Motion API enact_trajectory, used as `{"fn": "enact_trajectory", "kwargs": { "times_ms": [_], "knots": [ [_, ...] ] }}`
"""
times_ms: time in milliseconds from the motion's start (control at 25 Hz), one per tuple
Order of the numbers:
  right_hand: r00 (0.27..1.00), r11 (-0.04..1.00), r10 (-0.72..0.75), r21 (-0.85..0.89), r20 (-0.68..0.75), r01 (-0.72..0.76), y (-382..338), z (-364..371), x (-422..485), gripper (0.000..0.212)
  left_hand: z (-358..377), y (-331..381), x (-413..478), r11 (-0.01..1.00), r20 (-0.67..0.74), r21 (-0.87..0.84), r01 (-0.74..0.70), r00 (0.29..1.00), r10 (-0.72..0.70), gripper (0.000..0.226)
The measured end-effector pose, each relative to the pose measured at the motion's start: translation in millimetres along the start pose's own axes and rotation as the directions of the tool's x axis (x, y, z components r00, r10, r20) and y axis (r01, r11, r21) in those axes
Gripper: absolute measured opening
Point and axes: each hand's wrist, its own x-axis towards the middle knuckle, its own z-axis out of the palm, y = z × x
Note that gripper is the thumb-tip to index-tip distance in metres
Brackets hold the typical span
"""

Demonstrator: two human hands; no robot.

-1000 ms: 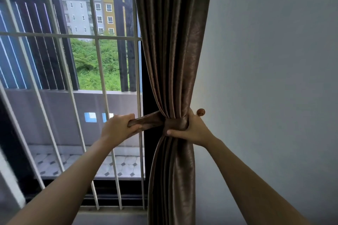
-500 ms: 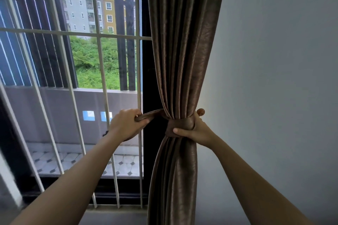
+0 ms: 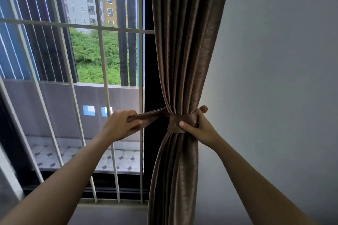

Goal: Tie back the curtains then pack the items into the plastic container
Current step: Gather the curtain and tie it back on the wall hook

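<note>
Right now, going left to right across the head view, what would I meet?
Window bars → left hand → tie-back strap → curtain → right hand → wall.

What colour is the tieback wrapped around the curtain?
The tieback is brown, matching the curtain; the head view shows it.

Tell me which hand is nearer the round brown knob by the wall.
Right. The right hand grips the tieback just below the knob; the left hand holds its loose end across the curtain.
</note>
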Motion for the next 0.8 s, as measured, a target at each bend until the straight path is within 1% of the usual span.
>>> {"fn": "enact_trajectory", "kwargs": {
  "times_ms": [80,120,160,200,240,320,360,400,440,520,560,600,640,680,720,800],
  "knots": [
    [0.994,0.991,-0.075,-0.118,-0.075,0.066,1.6,-9.7,-12.9,0.055,-3.6,-8.4,-12.2,1.000,0.039,-0.004,-0.015,0.999,0.015,0.017],
    [0.986,0.986,-0.107,-0.144,-0.130,0.088,6.3,-15.6,-18.6,0.053,-7.7,-7.8,-18.3,1.000,0.042,-0.003,-0.023,0.999,0.023,0.021],
    [0.981,0.986,-0.118,-0.135,-0.154,0.097,10.1,-20.8,-23.4,0.048,-12.1,-2.7,-24.8,0.999,0.050,-0.010,-0.034,0.998,0.034,0.026],
    [0.984,0.989,-0.118,-0.109,-0.137,0.103,12.4,-24.5,-26.7,0.040,-15.3,8.9,-32.7,0.998,0.086,-0.035,-0.052,0.995,0.055,0.029],
    [0.990,0.992,-0.110,-0.079,-0.091,0.103,12.5,-25.4,-28.6,0.037,-16.0,27.6,-42.1,0.994,0.150,-0.078,-0.079,0.985,0.090,0.029],
    [0.997,0.996,-0.077,-0.045,0.021,0.078,5.6,-23.3,-29.0,0.053,-5.2,75.4,-57.0,0.971,0.262,-0.185,-0.149,0.945,0.194,0.018],
    [0.995,0.997,-0.063,-0.046,0.074,0.067,1.3,-23.3,-28.1,0.060,3.1,99.1,-59.8,0.955,0.268,-0.237,-0.179,0.933,0.241,0.020],
    [0.991,0.997,-0.059,-0.045,0.123,0.065,-1.8,-23.3,-26.7,0.064,12.5,117.8,-59.1,0.941,0.239,-0.281,-0.190,0.935,0.261,0.025],
    [0.987,0.998,-0.044,-0.029,0.154,0.049,-2.2,-25.6,-25.6,0.064,21.7,131.4,-54.6,0.934,0.207,-0.315,-0.167,0.949,0.240,0.028],
    [0.979,0.994,0.008,0.106,0.204,-0.030,0.3,-36.2,-28.2,0.059,37.2,143.4,-38.7,0.935,0.162,-0.348,-0.066,0.978,0.130,0.026],
    [0.973,0.983,0.031,0.168,0.230,-0.072,2.3,-41.7,-32.0,0.059,43.8,145.1,-31.7,0.934,0.167,-0.358,-0.008,0.983,0.073,0.023],
    [0.968,0.978,0.037,0.188,0.247,-0.086,4.7,-46.1,-36.3,0.058,49.6,146.0,-26.8,0.920,0.190,-0.388,0.053,0.981,0.024,0.020],
    [0.967,0.989,0.026,0.131,0.254,-0.061,7.1,-48.1,-40.9,0.057,54.5,147.8,-24.0,0.894,0.220,-0.434,0.111,0.975,-0.015,0.017],
    [0.969,0.999,0.017,0.030,0.245,-0.025,9.1,-47.3,-44.3,0.059,59.0,149.3,-22.7,0.864,0.232,-0.479,0.156,0.972,-0.047,0.018],
    [0.976,0.996,-0.006,-0.086,0.218,0.026,10.2,-43.7,-46.4,0.067,63.1,150.8,-21.9,0.840,0.230,-0.511,0.183,0.971,-0.071,0.023],
    [0.985,0.950,-0.096,-0.282,0.141,0.133,14.5,-30.7,-47.0,0.086,68.2,155.9,-23.3,0.809,0.209,-0.553,0.198,0.973,-0.096,0.031]
  ]
}}
